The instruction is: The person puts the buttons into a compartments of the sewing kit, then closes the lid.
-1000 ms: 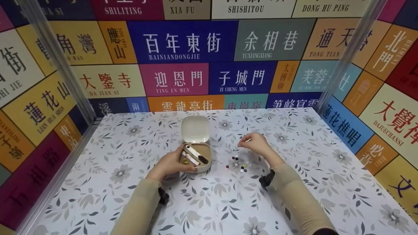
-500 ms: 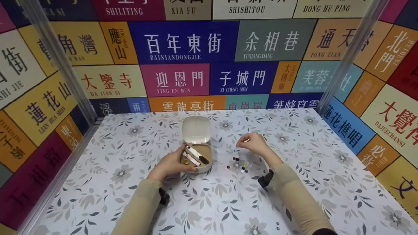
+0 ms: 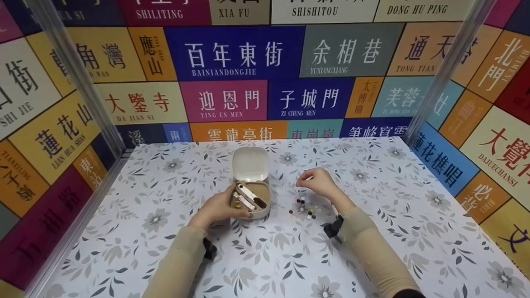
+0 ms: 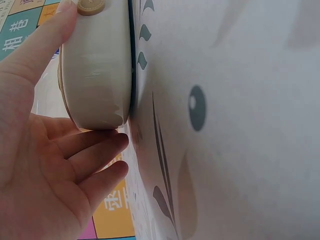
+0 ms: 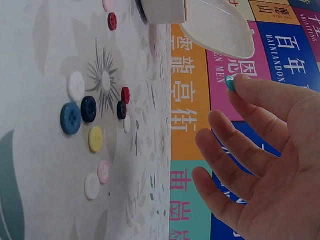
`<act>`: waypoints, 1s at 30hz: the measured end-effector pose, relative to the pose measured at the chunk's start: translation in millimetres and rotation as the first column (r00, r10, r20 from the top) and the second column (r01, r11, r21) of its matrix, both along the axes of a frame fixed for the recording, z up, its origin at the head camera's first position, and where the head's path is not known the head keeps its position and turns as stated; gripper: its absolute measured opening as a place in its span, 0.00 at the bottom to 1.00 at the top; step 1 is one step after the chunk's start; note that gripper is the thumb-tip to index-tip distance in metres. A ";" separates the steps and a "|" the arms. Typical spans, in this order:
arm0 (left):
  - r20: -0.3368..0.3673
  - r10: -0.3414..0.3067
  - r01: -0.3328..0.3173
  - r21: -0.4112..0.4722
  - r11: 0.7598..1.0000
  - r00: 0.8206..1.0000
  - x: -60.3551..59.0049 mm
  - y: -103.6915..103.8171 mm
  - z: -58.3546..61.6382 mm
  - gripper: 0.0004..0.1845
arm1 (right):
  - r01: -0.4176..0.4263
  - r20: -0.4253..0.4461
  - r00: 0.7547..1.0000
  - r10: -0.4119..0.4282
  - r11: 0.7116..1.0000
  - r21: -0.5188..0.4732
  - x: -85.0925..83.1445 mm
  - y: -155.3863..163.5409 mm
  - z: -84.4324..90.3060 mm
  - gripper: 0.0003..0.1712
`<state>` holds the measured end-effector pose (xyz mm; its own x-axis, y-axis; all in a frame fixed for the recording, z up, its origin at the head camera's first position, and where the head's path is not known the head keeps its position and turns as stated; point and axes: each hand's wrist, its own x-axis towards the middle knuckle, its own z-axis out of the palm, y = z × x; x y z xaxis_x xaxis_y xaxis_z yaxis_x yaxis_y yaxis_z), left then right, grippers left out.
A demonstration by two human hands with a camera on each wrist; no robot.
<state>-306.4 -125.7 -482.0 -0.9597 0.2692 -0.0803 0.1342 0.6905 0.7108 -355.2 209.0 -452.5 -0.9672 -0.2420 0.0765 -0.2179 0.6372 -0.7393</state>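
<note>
A small beige box (image 3: 260, 214) with its white lid (image 3: 249, 164) standing open sits on the flowered table; inside lie a white-and-black stick-like item (image 3: 251, 195) and other small things. My left hand (image 3: 217, 208) grips the box's near-left side, thumb on the front rim. In the left wrist view the thumb lies along the box wall (image 4: 97, 75), with the fingers (image 4: 95, 155) under its edge. My right hand (image 3: 315, 181) hovers right of the box and pinches a small teal button (image 5: 230, 82). Several coloured buttons (image 3: 304, 209) lie loose on the table below it.
The table (image 3: 372, 231) is covered in a grey leaf-and-flower cloth, with walls of coloured signs on three sides and metal posts (image 3: 445, 70) at the back corners. A few tiny dots lie near the front edge (image 3: 352, 285).
My right hand has drifted a little to the left, toward the box, still pinching the button. The left hand and the box have stayed put.
</note>
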 end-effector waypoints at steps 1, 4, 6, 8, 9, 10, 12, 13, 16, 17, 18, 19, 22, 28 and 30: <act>0.000 -0.001 0.001 0.001 1.000 1.000 0.3 0.3 0.1 0.67 | -0.001 0.004 1.000 0.001 1.000 0.000 0.1 -0.7 -0.3 0.07; 0.003 0.002 -0.002 -0.004 1.000 1.000 0.5 1.1 -0.1 0.68 | -0.004 0.004 1.000 0.004 1.000 0.000 -0.3 -3.0 -1.3 0.06; 0.000 -0.001 0.001 -0.006 1.000 1.000 0.3 1.5 -0.2 0.68 | -0.011 -0.004 1.000 0.011 1.000 -0.002 -1.0 -4.1 -1.9 0.06; 0.000 0.000 0.000 -0.006 1.000 1.000 -0.2 1.9 -0.1 0.68 | -0.016 -0.012 1.000 0.016 1.000 -0.004 -1.3 -4.8 -2.4 0.06; 0.000 0.000 0.000 -0.004 1.000 1.000 -0.4 2.2 -0.2 0.68 | -0.018 -0.015 1.000 0.017 1.000 -0.006 -1.4 -5.0 -2.5 0.05; 0.000 0.001 -0.001 -0.002 1.000 1.000 -0.6 2.3 -0.2 0.68 | -0.020 -0.016 1.000 0.020 1.000 -0.007 -1.4 -5.1 -2.6 0.05; -0.002 0.001 -0.001 0.002 1.000 1.000 -0.8 2.8 -0.4 0.67 | -0.022 -0.017 1.000 0.022 1.000 -0.007 -1.0 -4.9 -2.6 0.05; -0.003 0.003 -0.003 0.000 1.000 1.000 -0.9 3.1 -0.6 0.67 | -0.024 -0.018 1.000 0.023 1.000 -0.007 -1.1 -4.7 -2.8 0.05; -0.032 -0.011 0.011 -0.016 1.000 0.999 -1.3 4.4 -1.5 0.68 | -0.022 -0.012 1.000 0.022 1.000 0.001 -0.5 -4.5 -2.4 0.06; -0.040 -0.019 0.018 -0.022 1.000 0.999 -1.4 5.0 -1.9 0.68 | -0.020 -0.011 1.000 0.020 1.000 0.005 -0.5 -4.6 -2.3 0.06; -0.045 -0.025 0.024 -0.025 0.999 0.999 -1.3 5.8 -1.8 0.68 | -0.017 -0.011 1.000 0.017 1.000 0.009 -0.5 -4.8 -2.2 0.06; -0.053 -0.032 0.030 -0.031 0.999 0.998 -1.3 6.6 -1.7 0.68 | -0.014 -0.012 1.000 0.014 1.000 0.014 -0.5 -4.9 -2.2 0.06; -0.059 -0.045 0.043 -0.038 0.998 0.997 -0.8 9.3 -1.0 0.67 | -0.007 -0.018 1.000 0.007 1.000 0.021 -0.5 -6.2 -1.9 0.06; -0.066 -0.060 0.057 -0.047 0.997 0.996 -1.2 15.2 -0.8 0.67 | 0.007 -0.020 1.000 -0.006 1.000 0.019 -2.2 -8.5 -1.7 0.05; -0.065 -0.062 0.059 -0.045 0.997 0.996 -1.5 16.2 -1.7 0.67 | 0.010 -0.017 1.000 -0.009 1.000 0.020 -2.5 -8.8 -1.9 0.05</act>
